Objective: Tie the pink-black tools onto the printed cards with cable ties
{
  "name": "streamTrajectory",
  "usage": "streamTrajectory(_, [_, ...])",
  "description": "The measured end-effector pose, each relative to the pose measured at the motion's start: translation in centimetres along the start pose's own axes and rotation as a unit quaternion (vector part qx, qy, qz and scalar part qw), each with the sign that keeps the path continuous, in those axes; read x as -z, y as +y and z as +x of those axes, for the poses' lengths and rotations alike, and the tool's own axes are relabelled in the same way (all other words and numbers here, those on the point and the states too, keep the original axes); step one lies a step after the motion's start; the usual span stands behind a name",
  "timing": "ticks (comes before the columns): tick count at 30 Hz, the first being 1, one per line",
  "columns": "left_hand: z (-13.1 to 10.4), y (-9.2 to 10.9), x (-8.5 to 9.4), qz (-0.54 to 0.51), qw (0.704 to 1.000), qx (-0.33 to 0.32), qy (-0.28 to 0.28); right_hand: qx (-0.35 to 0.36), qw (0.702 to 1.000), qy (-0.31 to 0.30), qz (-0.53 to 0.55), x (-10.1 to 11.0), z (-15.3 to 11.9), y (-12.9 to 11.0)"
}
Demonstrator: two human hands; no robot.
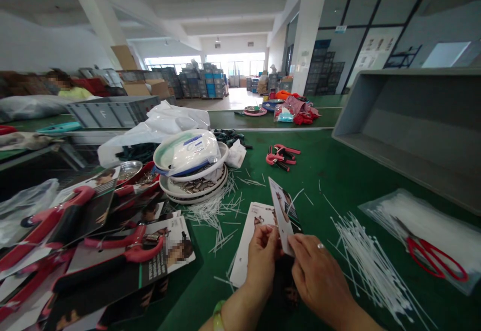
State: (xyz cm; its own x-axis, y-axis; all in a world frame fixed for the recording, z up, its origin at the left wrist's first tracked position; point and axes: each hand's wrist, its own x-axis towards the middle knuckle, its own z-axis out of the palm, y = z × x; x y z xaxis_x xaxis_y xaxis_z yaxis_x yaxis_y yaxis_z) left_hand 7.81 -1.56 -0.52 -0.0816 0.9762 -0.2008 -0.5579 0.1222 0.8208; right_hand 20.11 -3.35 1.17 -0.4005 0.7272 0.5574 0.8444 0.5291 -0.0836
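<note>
Between my two hands a printed packaging card [281,215] stands on edge, tilted, with a thin white cable tie [295,199] poking out from its right face. My left hand [262,258] pinches at the card's left face. My right hand [313,271], a ring on one finger, grips its lower right edge. Under them lies another printed card [244,251] flat on the green table. To the right is a heap of loose white cable ties [372,266]. Pink-handled pliers [141,245] fastened on cards are piled at the left.
Red-handled scissors [436,258] rest on a bag of cable ties [406,215]. A grey crate [409,145] stands at the right. Loose pink pliers [281,156] lie ahead, left of them stacked round trays [191,190] with metal parts. A person [73,88] is at the far left.
</note>
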Motion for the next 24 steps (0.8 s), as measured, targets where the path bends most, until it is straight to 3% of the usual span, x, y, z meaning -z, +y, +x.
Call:
streamTrajectory(5, [-0.5, 0.7, -0.2, 0.038, 0.999, -0.036, -0.011, -0.011, 0.999, 0.043, -0.005, -0.3, -0.2, 0.1])
streamTrajectory(11, [0.1, 1.7, 0.2, 0.024, 0.995, -0.079, -0.062, -0.024, 0.992, 0.076, 0.101, -0.3, 0.2, 1.1])
streamTrajectory(15, [0.7, 1.3, 0.5, -0.016, 0.993, -0.027, -0.115, -0.052, 0.987, 0.084, 0.131, 0.1, 0.5, 1.0])
streamTrajectory(19, [0.4, 1.4, 0.5, 0.016, 0.984, 0.041, -0.174, -0.086, 0.982, 0.088, 0.144, 0.1, 0.7, 1.1])
streamTrajectory(24, [0.0, 2.5, -0.1, 0.039, 0.986, 0.033, -0.16, -0.103, 0.977, 0.078, 0.171, 0.0, 0.7, 1.4])
